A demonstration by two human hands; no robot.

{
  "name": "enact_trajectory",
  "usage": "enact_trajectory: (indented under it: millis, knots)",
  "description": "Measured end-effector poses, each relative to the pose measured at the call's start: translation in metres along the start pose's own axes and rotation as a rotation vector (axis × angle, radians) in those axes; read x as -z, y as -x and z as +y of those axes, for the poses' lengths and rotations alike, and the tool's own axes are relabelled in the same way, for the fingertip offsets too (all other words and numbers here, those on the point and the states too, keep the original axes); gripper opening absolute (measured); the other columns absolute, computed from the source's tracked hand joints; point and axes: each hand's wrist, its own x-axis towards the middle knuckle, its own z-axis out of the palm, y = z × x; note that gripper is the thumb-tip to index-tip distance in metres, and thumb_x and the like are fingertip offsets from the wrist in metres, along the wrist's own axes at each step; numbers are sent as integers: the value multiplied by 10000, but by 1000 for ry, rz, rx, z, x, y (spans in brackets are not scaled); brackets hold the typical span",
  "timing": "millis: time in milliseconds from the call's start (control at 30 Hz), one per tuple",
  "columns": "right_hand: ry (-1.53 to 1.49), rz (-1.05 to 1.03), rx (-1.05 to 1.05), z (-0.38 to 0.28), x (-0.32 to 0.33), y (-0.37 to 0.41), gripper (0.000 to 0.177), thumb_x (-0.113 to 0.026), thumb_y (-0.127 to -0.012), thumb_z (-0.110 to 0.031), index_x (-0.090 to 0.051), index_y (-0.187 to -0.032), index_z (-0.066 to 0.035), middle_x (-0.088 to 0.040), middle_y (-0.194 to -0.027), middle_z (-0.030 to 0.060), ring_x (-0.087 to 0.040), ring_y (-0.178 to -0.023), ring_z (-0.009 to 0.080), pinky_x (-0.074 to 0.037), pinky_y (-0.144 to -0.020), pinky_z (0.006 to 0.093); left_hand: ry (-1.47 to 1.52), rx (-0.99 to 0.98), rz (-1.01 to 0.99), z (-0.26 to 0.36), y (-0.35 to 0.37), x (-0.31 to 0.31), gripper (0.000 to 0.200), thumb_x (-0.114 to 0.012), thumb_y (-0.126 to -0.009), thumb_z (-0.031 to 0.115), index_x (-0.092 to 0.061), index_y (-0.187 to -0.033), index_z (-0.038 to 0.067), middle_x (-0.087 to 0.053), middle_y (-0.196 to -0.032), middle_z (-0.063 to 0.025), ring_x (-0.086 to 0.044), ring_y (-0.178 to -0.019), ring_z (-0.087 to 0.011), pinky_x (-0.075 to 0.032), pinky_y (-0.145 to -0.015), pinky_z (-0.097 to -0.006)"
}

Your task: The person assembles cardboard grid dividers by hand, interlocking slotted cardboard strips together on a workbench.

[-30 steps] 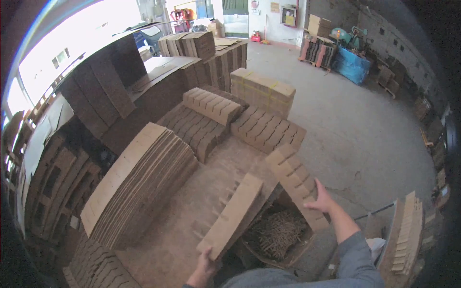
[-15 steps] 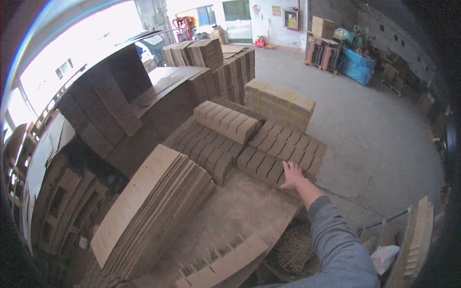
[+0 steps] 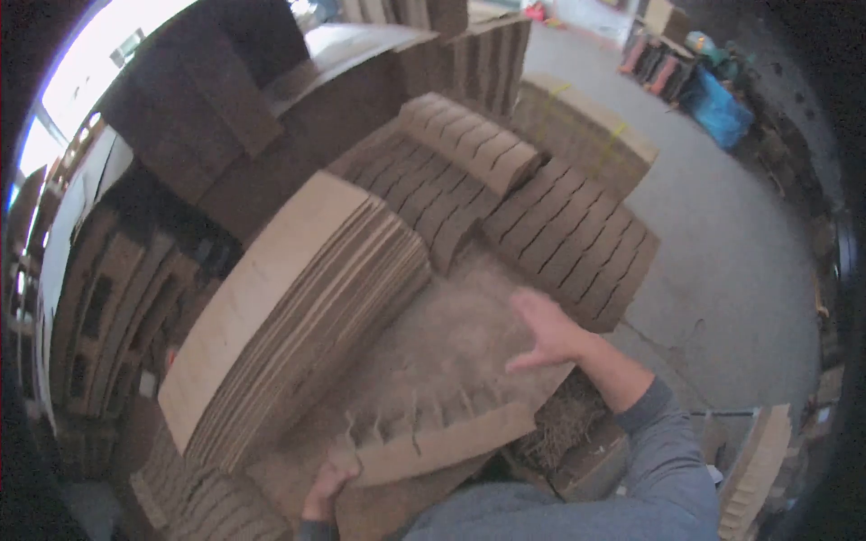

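Observation:
A slotted cardboard strip (image 3: 442,448) stands on its edge near the front of the brown work table (image 3: 460,316), slots facing up. At its left end is my left hand (image 3: 332,482), fingers closed around that end. My right hand (image 3: 548,332) hovers over the table's right side, slightly blurred, with thumb and fingers spread and nothing in it. Just beyond it lie slotted cardboard blocks (image 3: 573,239) in rows, and a lighter slotted block (image 3: 469,140) rests on top at the back. A tall stack of flat cardboard sheets (image 3: 307,307) leans left of the strip.
More slotted cardboard (image 3: 207,505) lies at the lower left. Wooden pallets (image 3: 108,316) stand at the far left. Behind the table is a yellow-strapped cardboard bundle (image 3: 586,135). Below its right edge sits a heap of thin scraps (image 3: 564,428). Grey floor (image 3: 740,243) extends to the right.
My right hand has drawn back from the slotted blocks toward me. My left hand has come into view at the strip's left end. The view has tilted downward.

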Motion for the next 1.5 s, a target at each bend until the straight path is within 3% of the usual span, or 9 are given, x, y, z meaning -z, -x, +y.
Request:
enact_trajectory:
  millis: [167,333,567,767,1167,1267,1367,1467,1500]
  knots:
    - [1,-693,376,-53,-46,15,1440,-662,-574,-854,-38,-1507,49,-50,-1572,283,-71,-1469,411,-102,-1206,492,-136,-130,-166,53,-21,-10,1194,-905,-592,449,-169,-1451,68,-377,-1401,-115,-403,-1275,-247,-353,-1066,-428]
    - [-158,-555,329,-38,-78,28,1552,-770,-532,-773,94,-1473,108,-1,-1558,335,-57,-1472,423,-79,-1219,433,-470,-209,-282,104,-24,-14,1266,-864,-595,570,-102,-1490,100,-306,-1439,-156,-348,-1339,-317,-317,-1108,-467]
    - [-321,-448,257,-14,-112,90,1617,-735,-494,-829,178,-1456,95,70,-1554,334,-12,-1466,441,-52,-1207,481,-595,-285,-329,95,-46,5,1258,-889,-593,433,-82,-1504,117,-317,-1484,-161,-340,-1373,-317,-270,-1133,-447]
    - [-267,-295,206,-27,-145,118,1390,-800,-672,-572,143,-1479,54,-73,-1523,372,-179,-1423,484,-170,-1193,465,-631,-435,-410,99,-46,6,1237,-912,-598,440,-97,-1474,128,-327,-1437,-157,-367,-1343,-330,-310,-1120,-476]
    - [-319,70,195,-29,-221,157,1479,-878,-612,-502,226,-1477,-33,-212,-1532,268,-325,-1361,474,-273,-1127,532,-1177,-494,-201,62,-42,14,1268,-897,-571,343,-117,-1525,41,-233,-1545,-208,-257,-1411,-425,-208,-1145,-553]
    - [-343,183,259,-29,-245,150,1416,-841,-603,-602,65,-1492,24,-216,-1525,269,-296,-1367,480,-252,-1134,545,-1240,-409,-248,70,-38,3,1360,-893,-627,370,73,-1516,16,-80,-1601,-179,-140,-1468,-379,-116,-1193,-544]
    - [-357,401,259,-35,-253,138,1047,-789,-625,-635,-315,-1325,-16,-442,-1205,177,-508,-1083,390,-399,-936,479,-1162,-252,-240,72,-37,-1,1307,-875,-689,254,109,-1530,71,17,-1615,-163,-40,-1483,-392,-38,-1206,-537]
    - [-428,459,207,-38,-242,141,916,-835,-572,-553,-407,-1196,-37,-526,-1037,139,-567,-940,354,-435,-825,461,-1061,-529,-243,57,-45,10,1260,-869,-660,372,-31,-1537,32,-183,-1563,-198,-215,-1425,-418,-166,-1162,-531]
    - [-572,264,112,-40,-220,150,1050,-855,-575,-544,-268,-1300,-62,-382,-1201,146,-421,-1102,354,-329,-942,471,-973,-489,-294,72,-43,5,1249,-864,-672,397,-41,-1541,42,-186,-1566,-197,-213,-1434,-388,-171,-1170,-508]
